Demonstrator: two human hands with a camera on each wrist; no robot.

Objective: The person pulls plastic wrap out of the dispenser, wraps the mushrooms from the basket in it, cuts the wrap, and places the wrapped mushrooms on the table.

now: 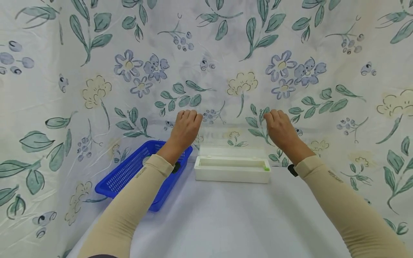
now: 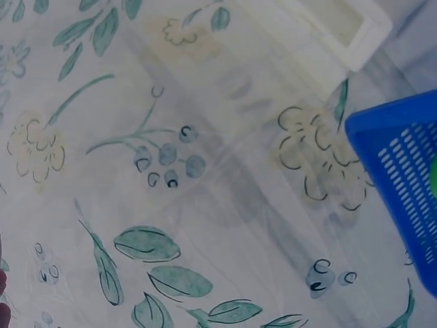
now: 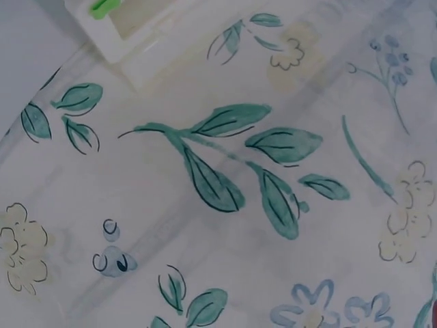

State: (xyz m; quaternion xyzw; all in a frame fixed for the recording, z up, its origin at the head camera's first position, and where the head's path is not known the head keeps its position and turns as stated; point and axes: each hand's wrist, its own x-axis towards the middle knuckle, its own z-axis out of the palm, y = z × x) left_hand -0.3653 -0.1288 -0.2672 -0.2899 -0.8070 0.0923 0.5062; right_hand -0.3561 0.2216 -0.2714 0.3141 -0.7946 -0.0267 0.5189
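In the head view both hands are raised in front of the patterned sheet, backs toward me and fingers curled. My left hand [image 1: 186,129] is above the right end of a blue plastic basket [image 1: 111,186]. Up and to the right of a long white box [image 1: 231,175] is my right hand [image 1: 281,129]. Nothing shows in either hand, though the palms are hidden. The box has a translucent lid [image 1: 231,151] standing up at its back and a small green piece [image 1: 266,168] at its right end.
A pale round thing [image 1: 146,160] lies in the basket, partly hidden by my left forearm. Something green [image 2: 433,179] also shows there in the left wrist view. A floral sheet [image 1: 213,46] hangs behind the white table [image 1: 226,222].
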